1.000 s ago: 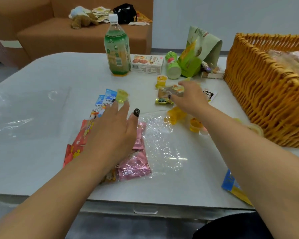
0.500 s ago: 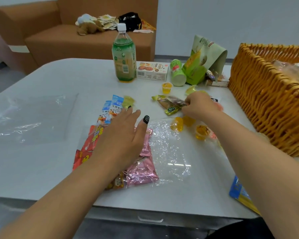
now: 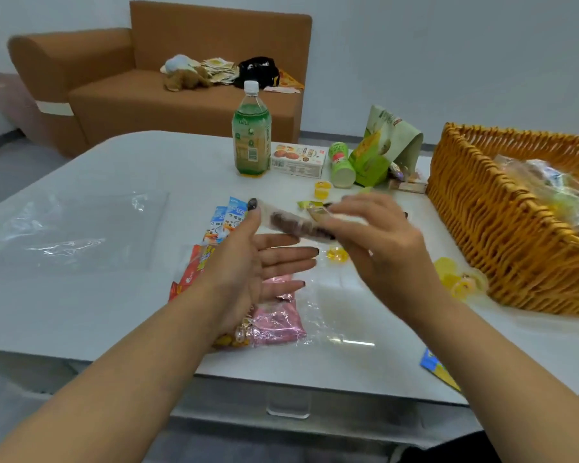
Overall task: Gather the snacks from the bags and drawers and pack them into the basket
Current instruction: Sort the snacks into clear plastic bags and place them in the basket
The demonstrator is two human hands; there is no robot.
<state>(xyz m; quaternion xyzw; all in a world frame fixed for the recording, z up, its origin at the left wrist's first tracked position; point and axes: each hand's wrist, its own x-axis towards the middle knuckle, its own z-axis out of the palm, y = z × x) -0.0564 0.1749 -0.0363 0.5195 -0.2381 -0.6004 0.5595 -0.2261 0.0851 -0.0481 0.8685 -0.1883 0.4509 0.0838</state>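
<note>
Snack packet point(image 3: 295, 224) lying crosswise, left thumb on one end, right hand point(image 3: 378, 242) pinching other, left hand point(image 3: 248, 262) fingers straight

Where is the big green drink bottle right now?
In the head view the green bottle stands upright at the table's far edge, just left of the biscuit box, with the brown sofa behind it.

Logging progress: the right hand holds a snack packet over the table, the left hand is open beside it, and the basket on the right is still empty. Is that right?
Not quite: the basket is not empty; the head view shows wrapped snacks already inside. The rest stands: the right hand holds a snack packet over the table, with the left hand open beside it.
</note>
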